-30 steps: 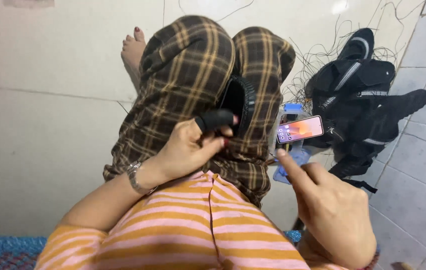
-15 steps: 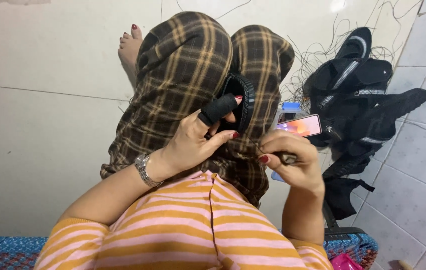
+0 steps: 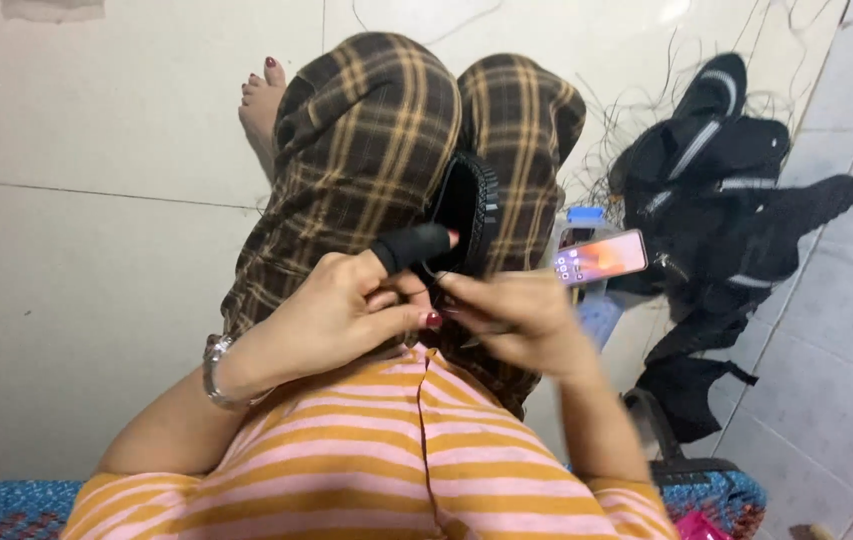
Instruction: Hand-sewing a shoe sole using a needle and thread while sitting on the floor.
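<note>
A black shoe piece [image 3: 468,203] with a ribbed edge stands wedged between my knees in brown plaid trousers [image 3: 366,150]. My left hand [image 3: 341,312] grips its lower end; a black guard [image 3: 411,246] covers the index finger and a metal bracelet [image 3: 214,368] sits on the wrist. My right hand [image 3: 518,318] is blurred. Its fingers are pinched together at the same lower end, touching the left fingertips. Anything thin held in that pinch is too blurred to make out.
A lit phone [image 3: 601,257] lies on the tiled floor by my right knee, beside a blue-capped container [image 3: 584,214]. A heap of black shoe uppers [image 3: 721,190] and loose black threads [image 3: 636,110] lie to the right. A bare foot [image 3: 261,100] rests far left.
My right hand has come in from beside the phone to meet my left hand at the shoe piece. The left hand has kept its grip.
</note>
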